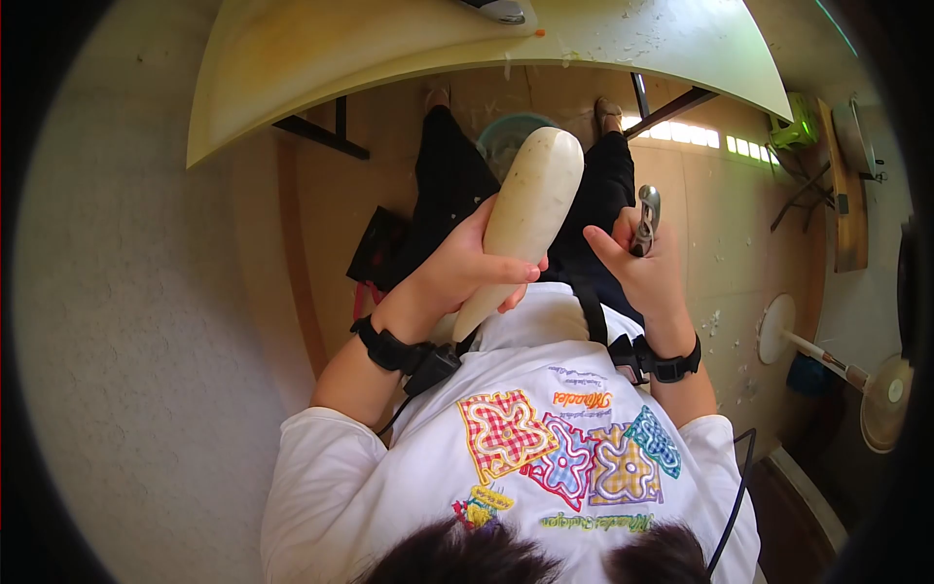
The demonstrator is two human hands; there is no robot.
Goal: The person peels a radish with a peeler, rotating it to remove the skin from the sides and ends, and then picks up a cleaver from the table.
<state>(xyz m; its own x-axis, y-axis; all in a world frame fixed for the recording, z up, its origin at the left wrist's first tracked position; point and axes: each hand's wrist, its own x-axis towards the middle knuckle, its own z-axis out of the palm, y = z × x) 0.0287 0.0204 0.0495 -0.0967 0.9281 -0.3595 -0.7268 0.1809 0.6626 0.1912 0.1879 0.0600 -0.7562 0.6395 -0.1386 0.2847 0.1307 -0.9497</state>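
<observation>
A long white radish (533,200) is tilted up in front of my shirt, its blunt end pointing forward. My left hand (486,263) wraps round its lower half, with the thumb across the front. To the right, apart from the radish, my right hand (642,268) is closed round a metal peeler (645,222). The peeler's shiny head sticks up above the fist, and its handle is mostly hidden in the fingers. Below the radish, between my legs, a light blue basin (493,136) stands on the floor, partly covered from view.
A pale table (389,49) spans the front, with wet scraps and a partly cut-off dark and metal object (506,10) on it. Peel bits lie on the tiled floor (725,263). A white fan (778,331) stands right. A dark box-like thing (377,248) sits left of my leg.
</observation>
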